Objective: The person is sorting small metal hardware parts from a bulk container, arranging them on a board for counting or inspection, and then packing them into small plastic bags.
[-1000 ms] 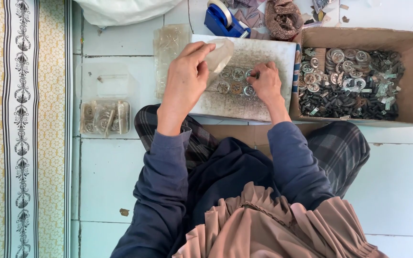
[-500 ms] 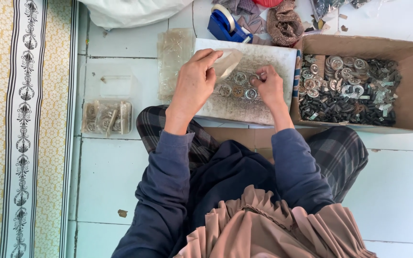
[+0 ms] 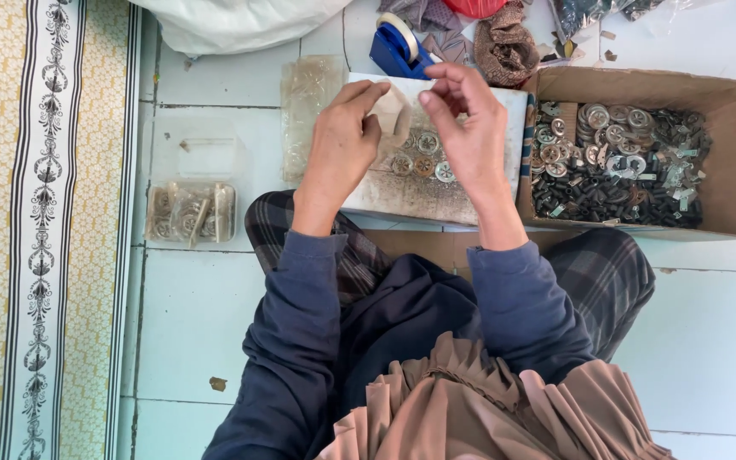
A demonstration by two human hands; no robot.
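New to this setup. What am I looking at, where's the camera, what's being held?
There is no machine here: a person sits on a tiled floor and works with two bare hands. The single picture comes from a camera worn on that person's head, looking straight down, so the dark sleeves and lap fill the bottom.

The left hand and right hand meet above a white board and together pinch a small clear plastic bag. A few round metal pieces lie on the board.

To the right, a cardboard box holds many more metal parts. To the left lie filled clear packets and a stack of empty bags. A blue tape dispenser sits beyond the board.
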